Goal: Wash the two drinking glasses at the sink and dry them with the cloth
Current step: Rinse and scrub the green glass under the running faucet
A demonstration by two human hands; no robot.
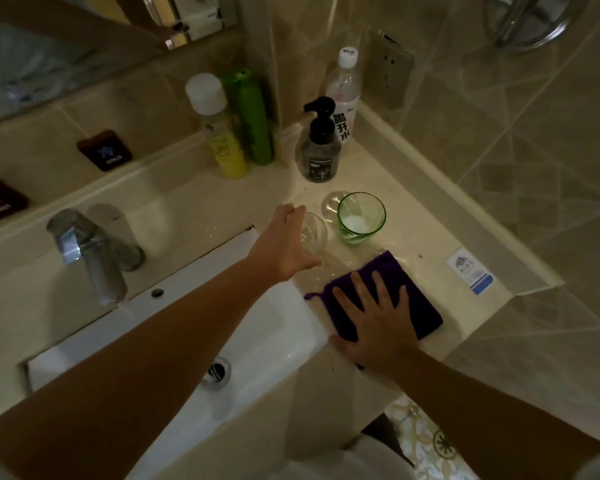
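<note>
Left hand [284,244] curls its fingers around the clear glass [314,233] on the worktop [430,237] — grip low, lift straight. Right hand [378,320] rests flat, fingers spread, on the purple cloth [420,303].

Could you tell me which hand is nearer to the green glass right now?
Left. The left hand is at the clear glass just beside the green glass; the right hand lies flat on the purple cloth, farther toward the counter's front.
</note>
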